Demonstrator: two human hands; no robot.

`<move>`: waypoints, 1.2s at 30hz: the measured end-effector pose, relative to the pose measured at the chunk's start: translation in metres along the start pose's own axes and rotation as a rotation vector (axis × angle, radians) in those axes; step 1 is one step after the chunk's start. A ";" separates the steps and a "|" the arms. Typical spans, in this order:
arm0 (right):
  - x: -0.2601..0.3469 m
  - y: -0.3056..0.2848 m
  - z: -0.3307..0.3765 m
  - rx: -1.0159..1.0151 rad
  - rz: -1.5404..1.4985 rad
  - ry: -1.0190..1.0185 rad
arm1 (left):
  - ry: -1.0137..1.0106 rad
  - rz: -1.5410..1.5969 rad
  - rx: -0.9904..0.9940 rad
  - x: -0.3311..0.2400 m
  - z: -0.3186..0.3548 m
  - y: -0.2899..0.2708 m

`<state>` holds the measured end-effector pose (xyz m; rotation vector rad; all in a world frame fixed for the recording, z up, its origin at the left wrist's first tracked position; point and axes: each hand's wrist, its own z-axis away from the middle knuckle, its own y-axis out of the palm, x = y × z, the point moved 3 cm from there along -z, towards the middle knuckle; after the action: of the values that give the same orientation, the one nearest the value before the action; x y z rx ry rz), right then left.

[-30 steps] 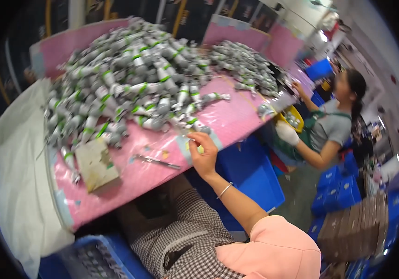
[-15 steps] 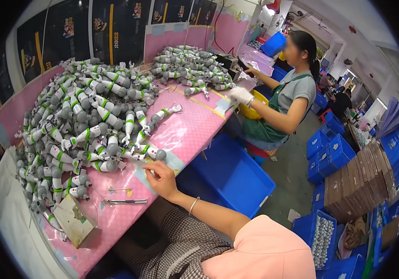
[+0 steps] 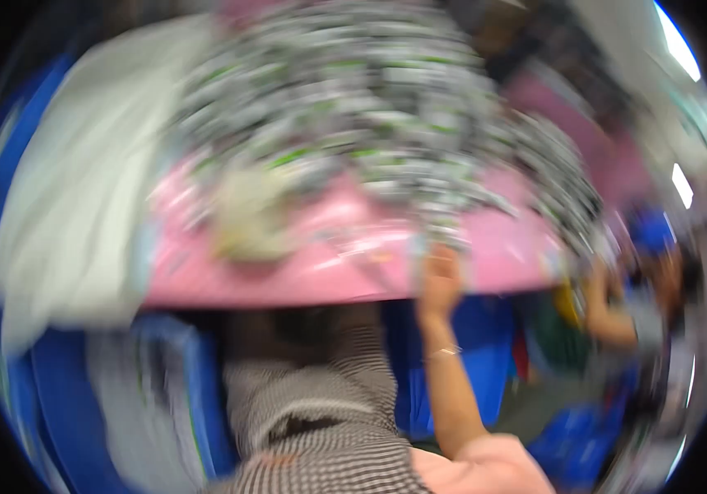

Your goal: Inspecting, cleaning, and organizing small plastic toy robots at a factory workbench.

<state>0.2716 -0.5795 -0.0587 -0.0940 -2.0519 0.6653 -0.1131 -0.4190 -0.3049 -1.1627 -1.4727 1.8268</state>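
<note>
Motion blurs the whole picture. My right hand (image 3: pixel 441 267) is at the front edge of the pink-covered table (image 3: pixel 329 276), right at the near end of a heap of toy arms (image 3: pixel 345 99) in white, grey and green. Its fingertips reach toward the closest pieces, but the smear hides whether they touch or hold any. My left hand is out of view. To the left of my right hand, a pale box-like block (image 3: pixel 251 218) stands on the table.
A white cloth (image 3: pixel 82 189) drapes over the left side. Blue bins stand below the table at left (image 3: pixel 69 412) and right (image 3: pixel 473 370). A second pile (image 3: pixel 555 173) lies farther right, near a co-worker (image 3: pixel 617 317) in a grey top.
My view has swung left and down, so the table now runs across the picture and the co-worker sits at the far right. My right hand remains by the table's front edge.
</note>
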 end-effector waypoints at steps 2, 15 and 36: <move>-0.036 -0.016 -0.013 -0.032 0.215 -0.129 | -0.345 0.016 0.053 -0.014 0.179 0.015; -0.025 -0.013 -0.046 0.205 0.177 -0.383 | -1.015 0.090 0.205 -0.205 0.425 -0.008; -0.019 -0.015 -0.033 0.152 0.121 -0.393 | -0.781 0.117 -0.238 -0.128 0.337 -0.002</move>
<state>0.3116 -0.5849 -0.0524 0.0017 -2.3744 0.9751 -0.3390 -0.6942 -0.2506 -0.6459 -2.1175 2.3882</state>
